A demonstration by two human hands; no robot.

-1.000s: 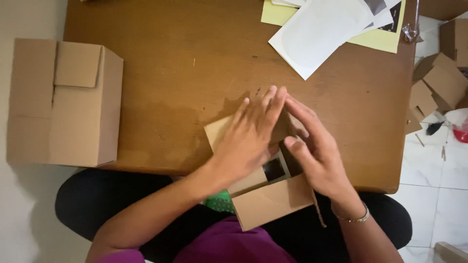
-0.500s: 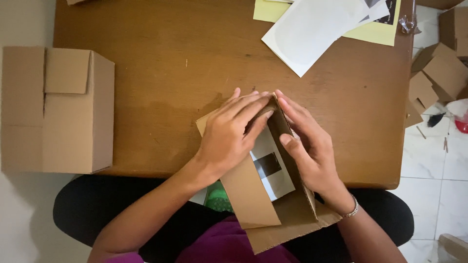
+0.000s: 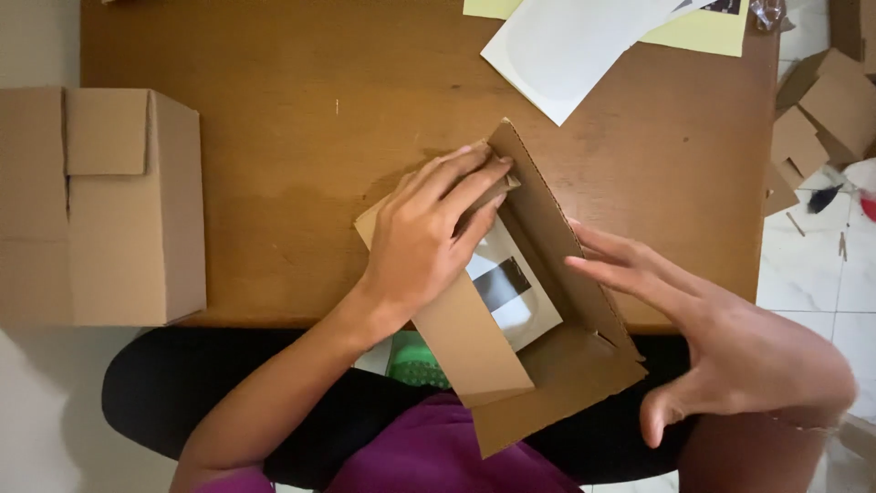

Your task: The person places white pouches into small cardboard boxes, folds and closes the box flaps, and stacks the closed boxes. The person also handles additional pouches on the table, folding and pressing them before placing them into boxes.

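**Count of things around the table**

On the wooden table point(image 3: 274, 183) lie two cardboard boxes: one open box point(image 3: 547, 365) at its near edge and one closed box point(image 3: 100, 205) at its left end. Inside the open box sits one white packet point(image 3: 511, 288). At the table's far right corner lie two sheets, one white sheet point(image 3: 570, 46) and one yellow sheet point(image 3: 707, 32). Right of the table, several cardboard scraps point(image 3: 821, 119) rest on the floor. Two hands show: left hand point(image 3: 429, 242), right hand point(image 3: 730, 338).

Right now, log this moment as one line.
left hand: pressing flap of small cardboard box | right hand: open, beside box | inside: white item | surface: wooden table
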